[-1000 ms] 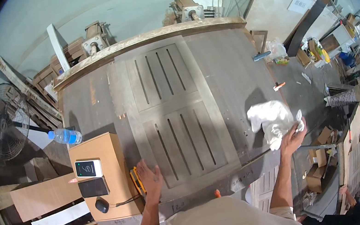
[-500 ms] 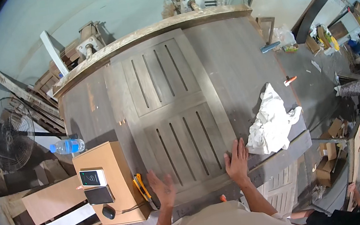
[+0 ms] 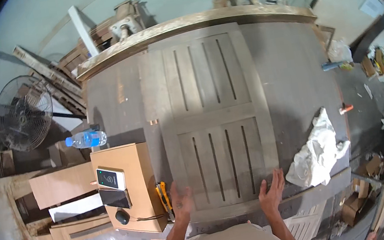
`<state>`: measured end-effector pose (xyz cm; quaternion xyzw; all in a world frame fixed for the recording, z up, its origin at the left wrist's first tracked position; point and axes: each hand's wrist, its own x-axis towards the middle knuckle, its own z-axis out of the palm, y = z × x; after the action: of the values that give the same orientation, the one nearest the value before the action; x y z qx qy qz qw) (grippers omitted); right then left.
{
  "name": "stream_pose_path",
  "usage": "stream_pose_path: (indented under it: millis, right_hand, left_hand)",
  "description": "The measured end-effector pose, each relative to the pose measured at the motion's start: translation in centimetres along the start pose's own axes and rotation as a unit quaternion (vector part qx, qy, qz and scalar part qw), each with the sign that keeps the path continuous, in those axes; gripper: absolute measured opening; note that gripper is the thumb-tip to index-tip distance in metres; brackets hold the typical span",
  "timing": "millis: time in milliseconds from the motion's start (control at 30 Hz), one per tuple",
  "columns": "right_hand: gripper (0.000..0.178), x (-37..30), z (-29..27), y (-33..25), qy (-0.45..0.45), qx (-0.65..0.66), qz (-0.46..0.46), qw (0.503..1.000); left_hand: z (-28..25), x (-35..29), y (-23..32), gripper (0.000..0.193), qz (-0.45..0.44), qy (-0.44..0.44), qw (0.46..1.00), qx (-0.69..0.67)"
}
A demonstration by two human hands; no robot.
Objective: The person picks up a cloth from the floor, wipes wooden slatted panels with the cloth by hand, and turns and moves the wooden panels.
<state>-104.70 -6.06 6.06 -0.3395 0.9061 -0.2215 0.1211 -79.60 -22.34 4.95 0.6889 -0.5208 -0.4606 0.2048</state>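
Note:
A grey-brown wooden door panel (image 3: 214, 116) with two rows of long slots lies flat on the grey worktable (image 3: 294, 75), its near end closest to me. My left hand (image 3: 182, 202) is at the panel's near left corner, somewhat blurred, its fingers extended and holding nothing. At the near right corner, my right hand (image 3: 272, 191) rests along the panel's edge with fingers stretched out and thumb apart. Just left of my left hand lies a yellow-and-black utility knife (image 3: 164, 199). A crumpled white cloth (image 3: 317, 153) lies to the right of my right hand.
A cardboard box (image 3: 136, 178) at the left carries a phone-like device (image 3: 111, 179), a dark flat case (image 3: 115, 198) and a black mouse (image 3: 122, 217). Behind it lies a water bottle (image 3: 86, 139). A wooden beam (image 3: 197, 21) spans the far edge; a fan (image 3: 23, 113) stands left.
The whole view has turned, so the panel and table appear straighter and farther right. Both hands stay by the panel's near corners.

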Motion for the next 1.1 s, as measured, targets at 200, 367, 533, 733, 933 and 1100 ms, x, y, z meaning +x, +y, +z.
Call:
stream_pose_path:
  millis: [200,367,533,733,933,1100]
  right_hand:
    - [0.058,0.6,0.1,-0.7,-0.028,0.006,-0.002,1.0]
    - [0.062,0.4,-0.3,0.1,-0.009,0.001,-0.016,1.0]
    - [0.062,-0.2,-0.7,0.7,0.02,0.064,-0.023,0.997]
    - [0.054,-0.1,-0.6,-0.7,-0.066,0.162,0.031,0.984]
    - [0.051,2.2,-8.9,-8.6,-0.103,0.374,-0.007,0.922]
    - [0.054,2.4,-24.0,-16.1,-0.155,0.432,-0.067,0.886]
  left_hand:
    - [-0.8,1.1,-1.4,0.059,-0.043,0.014,0.999,-0.007]
    - [-2.4,2.0,-0.5,0.061,-0.093,-0.026,0.994,0.04]
    - [-6.7,1.5,3.8,0.047,-0.044,-0.112,0.991,-0.063]
    - [-10.2,1.5,11.8,0.031,0.197,-0.109,0.972,-0.064]
    - [-8.0,-6.7,25.0,0.024,0.386,-0.13,0.913,-0.025]
    - [-2.9,-10.1,24.4,0.037,0.351,-0.49,0.748,-0.277]
